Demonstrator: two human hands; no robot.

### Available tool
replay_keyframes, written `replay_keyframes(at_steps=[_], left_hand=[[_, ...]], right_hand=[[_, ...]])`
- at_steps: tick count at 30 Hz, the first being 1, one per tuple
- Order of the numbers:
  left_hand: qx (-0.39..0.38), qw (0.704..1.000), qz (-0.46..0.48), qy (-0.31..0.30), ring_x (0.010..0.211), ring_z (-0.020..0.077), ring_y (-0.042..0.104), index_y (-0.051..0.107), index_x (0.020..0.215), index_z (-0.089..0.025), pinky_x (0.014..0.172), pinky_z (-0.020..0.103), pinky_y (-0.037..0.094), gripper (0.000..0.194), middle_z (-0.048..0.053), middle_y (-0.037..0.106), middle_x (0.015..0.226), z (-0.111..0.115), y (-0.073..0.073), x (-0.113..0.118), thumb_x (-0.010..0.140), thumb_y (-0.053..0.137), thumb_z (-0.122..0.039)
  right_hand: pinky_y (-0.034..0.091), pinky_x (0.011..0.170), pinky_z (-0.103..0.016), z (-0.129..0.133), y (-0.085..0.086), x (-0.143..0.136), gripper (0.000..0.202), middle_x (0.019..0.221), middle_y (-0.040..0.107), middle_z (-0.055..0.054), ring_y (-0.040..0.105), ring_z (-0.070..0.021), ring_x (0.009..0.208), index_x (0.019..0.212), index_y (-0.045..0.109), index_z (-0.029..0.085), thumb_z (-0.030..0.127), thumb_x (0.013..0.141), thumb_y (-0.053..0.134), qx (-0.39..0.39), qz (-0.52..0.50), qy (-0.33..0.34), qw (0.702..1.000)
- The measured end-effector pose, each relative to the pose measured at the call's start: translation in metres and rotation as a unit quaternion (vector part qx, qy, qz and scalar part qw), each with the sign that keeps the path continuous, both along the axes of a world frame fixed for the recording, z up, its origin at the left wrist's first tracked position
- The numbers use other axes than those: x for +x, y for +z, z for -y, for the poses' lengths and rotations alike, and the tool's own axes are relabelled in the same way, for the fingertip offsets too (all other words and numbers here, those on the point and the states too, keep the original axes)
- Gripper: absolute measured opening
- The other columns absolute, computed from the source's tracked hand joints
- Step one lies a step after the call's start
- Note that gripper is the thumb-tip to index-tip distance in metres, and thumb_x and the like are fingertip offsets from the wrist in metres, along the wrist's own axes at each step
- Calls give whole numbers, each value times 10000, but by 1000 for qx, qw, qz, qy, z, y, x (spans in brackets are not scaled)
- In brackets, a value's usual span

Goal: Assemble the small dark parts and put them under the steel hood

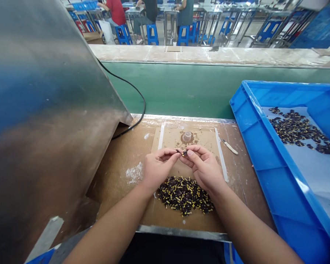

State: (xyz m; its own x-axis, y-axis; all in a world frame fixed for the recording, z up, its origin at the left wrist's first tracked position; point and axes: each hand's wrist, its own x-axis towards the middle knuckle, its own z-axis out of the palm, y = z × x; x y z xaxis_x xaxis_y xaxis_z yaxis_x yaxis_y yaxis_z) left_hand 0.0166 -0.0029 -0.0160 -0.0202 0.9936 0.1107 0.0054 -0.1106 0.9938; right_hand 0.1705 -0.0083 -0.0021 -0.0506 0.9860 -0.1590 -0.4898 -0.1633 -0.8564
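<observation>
Piece (185, 153) within right grip (207, 168)

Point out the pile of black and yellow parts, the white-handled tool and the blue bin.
Pile of parts (185, 194): head view, middle of the heap.
White-handled tool (231, 148): head view, on its handle.
Blue bin (264, 146): head view, outer side wall.

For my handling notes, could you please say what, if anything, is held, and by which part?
The left hand and right hand pinch something small, black and yellow; which part is unclear.
</observation>
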Motion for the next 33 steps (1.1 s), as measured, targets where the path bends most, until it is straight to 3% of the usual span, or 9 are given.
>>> replay_keyframes(at_steps=[5, 11, 17, 21, 26, 29, 33], left_hand=[[-47, 992, 115, 10, 890, 186, 728, 745, 876, -152, 885, 300, 609, 189, 105, 756, 956, -1, 6, 1, 778, 836, -285], [-116, 961, 253, -1, 864, 144, 723, 740, 936, -137, 834, 217, 606, 230, 117, 747, 1044, -5, 3, -1, 782, 840, -275], [-70, 980, 186, -30, 891, 186, 730, 736, 953, -154, 884, 308, 624, 203, 97, 753, 987, -5, -1, 0, 839, 794, -311], [-43, 993, 108, -7, 870, 178, 732, 761, 975, -171, 876, 296, 621, 187, 88, 759, 975, -1, 5, 1, 852, 777, -310], [-37, 996, 77, -5, 833, 164, 724, 782, 943, -186, 848, 275, 612, 169, 80, 762, 948, -1, 7, -2, 830, 797, -311], [-69, 989, 128, -19, 796, 145, 714, 781, 895, -182, 804, 239, 606, 136, 71, 760, 901, -3, 6, -4, 818, 810, -290], [-143, 949, 275, -52, 800, 123, 708, 770, 843, -178, 782, 195, 592, 154, 67, 759, 896, -5, 8, -5, 763, 855, -279]], right_hand=[[632, 922, -409, 2, 2, -2, 233, 947, 743, -32, 717, -230, 1039, 932, 691, 236, 384, 818, 830, 18, -15, 8, 1000], [620, 939, -373, 4, 3, 1, 218, 1045, 750, -39, 704, -218, 1092, 961, 674, 252, 400, 856, 794, 30, -18, 11, 999], [610, 956, -380, 4, 1, 1, 172, 1009, 750, -25, 707, -199, 1056, 966, 686, 251, 370, 880, 777, 48, -9, 37, 998], [597, 980, -407, 5, -1, 2, 173, 1031, 746, -28, 708, -194, 1023, 969, 686, 253, 384, 890, 765, 57, 19, 43, 997], [604, 968, -391, 5, -1, 3, 161, 1001, 738, -19, 705, -192, 1026, 966, 696, 255, 371, 886, 773, 55, 18, 44, 997], [615, 944, -371, 5, -1, 3, 141, 977, 735, -13, 707, -181, 1001, 976, 709, 255, 351, 893, 768, 57, 12, 51, 997], [638, 815, -318, 7, 0, 2, 166, 967, 734, -19, 712, -175, 945, 1010, 711, 251, 355, 891, 765, 74, 47, 6, 996]])
